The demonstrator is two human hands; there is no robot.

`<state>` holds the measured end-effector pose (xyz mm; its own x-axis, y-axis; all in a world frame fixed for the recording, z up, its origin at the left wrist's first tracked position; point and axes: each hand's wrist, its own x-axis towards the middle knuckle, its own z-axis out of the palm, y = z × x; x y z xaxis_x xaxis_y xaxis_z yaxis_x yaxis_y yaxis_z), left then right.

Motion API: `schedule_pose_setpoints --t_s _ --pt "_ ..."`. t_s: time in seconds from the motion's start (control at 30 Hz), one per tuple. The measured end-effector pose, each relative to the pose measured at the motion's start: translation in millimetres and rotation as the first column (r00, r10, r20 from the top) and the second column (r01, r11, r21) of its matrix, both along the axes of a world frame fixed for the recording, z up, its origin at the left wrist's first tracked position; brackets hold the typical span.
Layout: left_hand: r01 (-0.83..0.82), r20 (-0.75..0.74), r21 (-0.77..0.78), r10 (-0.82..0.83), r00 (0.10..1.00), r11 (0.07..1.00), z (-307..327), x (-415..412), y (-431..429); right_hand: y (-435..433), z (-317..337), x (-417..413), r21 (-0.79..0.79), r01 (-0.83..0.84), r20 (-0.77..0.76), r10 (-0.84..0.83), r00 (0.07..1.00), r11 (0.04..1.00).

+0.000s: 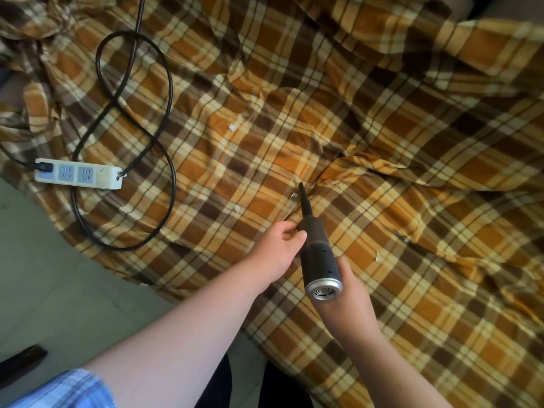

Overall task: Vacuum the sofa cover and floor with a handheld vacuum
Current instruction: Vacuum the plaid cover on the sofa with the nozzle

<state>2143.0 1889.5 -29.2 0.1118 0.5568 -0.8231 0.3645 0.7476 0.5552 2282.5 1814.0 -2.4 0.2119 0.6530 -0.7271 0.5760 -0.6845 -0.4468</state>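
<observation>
A dark handheld vacuum (317, 251) with a thin black nozzle and a silver vented rear end points up and away over the orange-and-brown plaid sofa cover (412, 142). My right hand (351, 293) wraps its body from below. My left hand (279, 248) pinches the vacuum's side near the base of the nozzle. The nozzle tip rests by a white scrap (293, 197) at a fold in the cover. More white scraps lie on the cloth at centre (232, 128), left of the nozzle (236, 208) and to the right (376, 257).
A white power strip (78, 177) with a plug in it lies on the cover at left, its dark cable (167, 83) looping over the cloth. Grey floor (44, 275) shows at lower left, with a black object (22, 362) at the edge.
</observation>
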Motion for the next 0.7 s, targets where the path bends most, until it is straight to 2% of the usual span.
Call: schedule_pose_setpoints --t_s 0.23,0.47,0.7 --pt "-0.112 0.036 -0.067 0.115 0.993 0.991 3.4 -14.8 -30.2 -20.8 9.1 -13.2 -0.045 -0.062 0.001 0.063 0.998 0.997" --pt "-0.107 0.039 -0.068 0.11 0.993 0.992 16.4 -24.8 -45.6 -33.0 15.7 -19.9 -0.034 -0.115 -0.001 0.115 0.993 0.993" --pt "-0.118 -0.008 -0.014 0.118 0.993 0.993 21.6 -20.9 -52.5 -34.2 25.8 -22.7 -0.043 -0.059 -0.034 0.057 0.998 0.997"
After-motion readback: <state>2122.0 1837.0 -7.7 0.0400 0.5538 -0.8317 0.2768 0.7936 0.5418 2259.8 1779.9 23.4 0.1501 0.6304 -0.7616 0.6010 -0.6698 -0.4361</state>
